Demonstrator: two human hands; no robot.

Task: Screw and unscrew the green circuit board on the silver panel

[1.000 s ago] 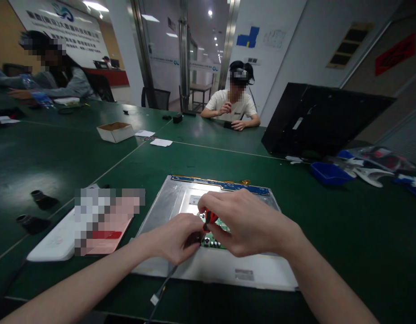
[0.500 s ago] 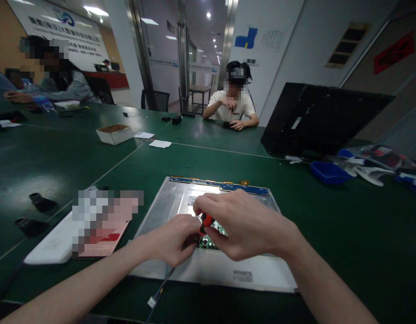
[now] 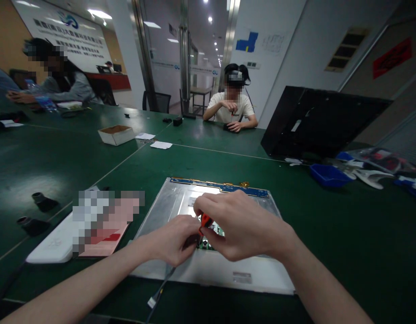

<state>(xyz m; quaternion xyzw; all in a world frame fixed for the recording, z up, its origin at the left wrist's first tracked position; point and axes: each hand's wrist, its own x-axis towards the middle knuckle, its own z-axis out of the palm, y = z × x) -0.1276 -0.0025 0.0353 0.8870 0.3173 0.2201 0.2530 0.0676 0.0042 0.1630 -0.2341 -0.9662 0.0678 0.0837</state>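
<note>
My right hand [image 3: 240,225] is closed around the red-and-black handle of a screwdriver [image 3: 205,220], which points down at a green circuit board [image 3: 208,244]. Beside it, my left hand [image 3: 177,236] has its fingers pinched together at the board's left edge, close to the screwdriver's lower end. What those fingertips hold, if anything, is hidden. Under both hands lies a flat silver display panel [image 3: 214,272] carrying the green board. A narrow blue circuit strip [image 3: 245,188] runs along its far edge. From below my left hand a dark cable [image 3: 164,283] with a white plug hangs over the near edge.
Left of the panel lie a white case [image 3: 52,245], a pink packet [image 3: 103,247] and two black stubby parts [image 3: 44,201]. Farther off are an open carton [image 3: 116,136], a blue tray [image 3: 329,175] and a large black casing [image 3: 316,126]. Co-workers sit across the table.
The screwdriver handle has turned in my right hand, showing its red and black parts differently. Both hands stay in nearly the same place. The whole view has shifted very slightly.
</note>
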